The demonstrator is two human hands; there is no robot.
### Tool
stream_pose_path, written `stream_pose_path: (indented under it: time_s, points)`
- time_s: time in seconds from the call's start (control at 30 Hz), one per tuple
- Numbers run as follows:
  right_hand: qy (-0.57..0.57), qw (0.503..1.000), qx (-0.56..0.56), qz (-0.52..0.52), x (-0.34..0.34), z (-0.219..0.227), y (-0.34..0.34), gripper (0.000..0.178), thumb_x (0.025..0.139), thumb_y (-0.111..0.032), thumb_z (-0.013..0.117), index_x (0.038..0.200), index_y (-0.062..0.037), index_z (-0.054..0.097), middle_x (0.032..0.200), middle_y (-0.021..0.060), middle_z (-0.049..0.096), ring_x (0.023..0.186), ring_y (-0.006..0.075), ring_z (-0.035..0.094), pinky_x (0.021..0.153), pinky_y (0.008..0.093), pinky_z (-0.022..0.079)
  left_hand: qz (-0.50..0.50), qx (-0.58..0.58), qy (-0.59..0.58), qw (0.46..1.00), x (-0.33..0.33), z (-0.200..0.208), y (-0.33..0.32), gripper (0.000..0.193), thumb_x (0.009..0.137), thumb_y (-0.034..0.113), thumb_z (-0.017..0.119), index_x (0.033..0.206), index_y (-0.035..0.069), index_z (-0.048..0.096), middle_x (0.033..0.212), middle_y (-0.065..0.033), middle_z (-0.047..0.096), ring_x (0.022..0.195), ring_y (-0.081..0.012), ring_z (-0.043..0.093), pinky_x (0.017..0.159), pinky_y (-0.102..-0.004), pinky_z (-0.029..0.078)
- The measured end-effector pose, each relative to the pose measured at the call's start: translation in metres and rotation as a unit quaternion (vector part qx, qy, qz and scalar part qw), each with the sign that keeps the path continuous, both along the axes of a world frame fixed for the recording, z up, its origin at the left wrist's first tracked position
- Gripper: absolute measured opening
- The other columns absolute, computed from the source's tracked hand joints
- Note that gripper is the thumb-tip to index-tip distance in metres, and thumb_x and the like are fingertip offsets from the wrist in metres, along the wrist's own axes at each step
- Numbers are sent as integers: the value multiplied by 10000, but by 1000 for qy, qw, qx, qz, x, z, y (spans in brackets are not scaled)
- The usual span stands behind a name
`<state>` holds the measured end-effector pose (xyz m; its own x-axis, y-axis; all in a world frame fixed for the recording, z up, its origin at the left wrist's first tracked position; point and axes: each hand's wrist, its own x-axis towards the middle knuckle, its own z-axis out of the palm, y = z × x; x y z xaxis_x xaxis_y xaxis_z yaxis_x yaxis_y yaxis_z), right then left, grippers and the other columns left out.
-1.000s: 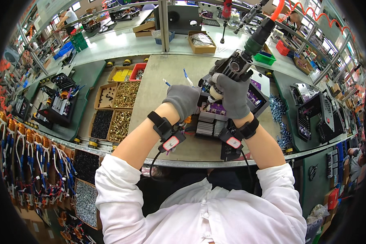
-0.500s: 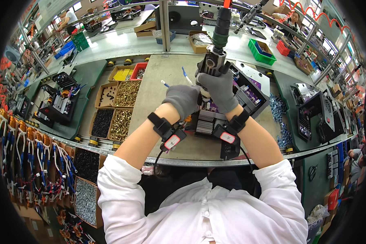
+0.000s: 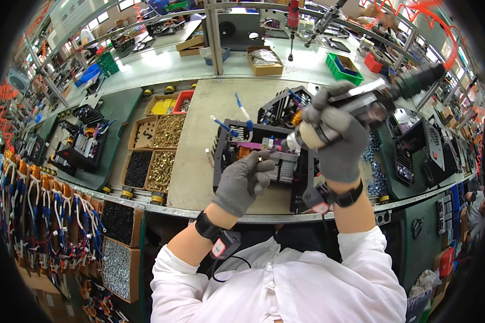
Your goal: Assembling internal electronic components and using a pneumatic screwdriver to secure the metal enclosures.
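A powered screwdriver (image 3: 367,101) lies tilted in the fist of my right hand (image 3: 344,144), its pale nose pointing left. My left hand (image 3: 238,185) is closed, thumb and fingers pinched just left of and below the driver's tip; what they hold, if anything, is too small to make out. Below both hands sits a black-framed electronics unit (image 3: 219,171) with a purple circuit board and silver heatsink fins (image 3: 285,171). Cables (image 3: 243,110) with blue ends rise from its far left corner. Behind it stands a second black unit (image 3: 269,112) with a copper coil, partly hidden by my right hand.
Left of the work board stand boxes of brass-coloured screws (image 3: 168,129) and black screws (image 3: 138,167). Blue fasteners (image 3: 375,172) lie to the right. Wire harnesses (image 3: 54,210) hang at the left edge. Another driver (image 3: 292,21) hangs above the far bench. A green bin (image 3: 342,70) stands there.
The driver has swung from upright to tilted, moving right with my right hand. My left hand has come off it, nearer me. The black-framed unit below now shows more clearly.
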<state>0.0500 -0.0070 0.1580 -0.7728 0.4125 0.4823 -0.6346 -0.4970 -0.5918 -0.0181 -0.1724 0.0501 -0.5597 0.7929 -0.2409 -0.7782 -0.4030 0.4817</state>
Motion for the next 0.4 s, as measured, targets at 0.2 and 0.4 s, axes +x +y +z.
stream_pose_path:
  time_s: [0.2, 0.4]
  points:
    - [58, 990, 42, -125, 51, -15, 6, 336, 716, -25, 604, 1045, -41, 534, 875, 110, 598, 724, 190, 581, 712, 366, 489, -73, 16, -5, 997, 21, 9, 42, 293, 993, 365, 497, 968, 93, 606, 655, 5, 596, 437, -81, 485, 356, -186, 308]
    - [153, 956, 43, -245, 70, -32, 23, 412, 721, -23, 550, 1131, -55, 546, 848, 131, 600, 644, 206, 581, 613, 374, 523, -85, 52, 10, 995, 39, 19, 65, 281, 1007, 329, 472, 1078, 69, 551, 775, -13, 624, 548, -103, 543, 419, -202, 379]
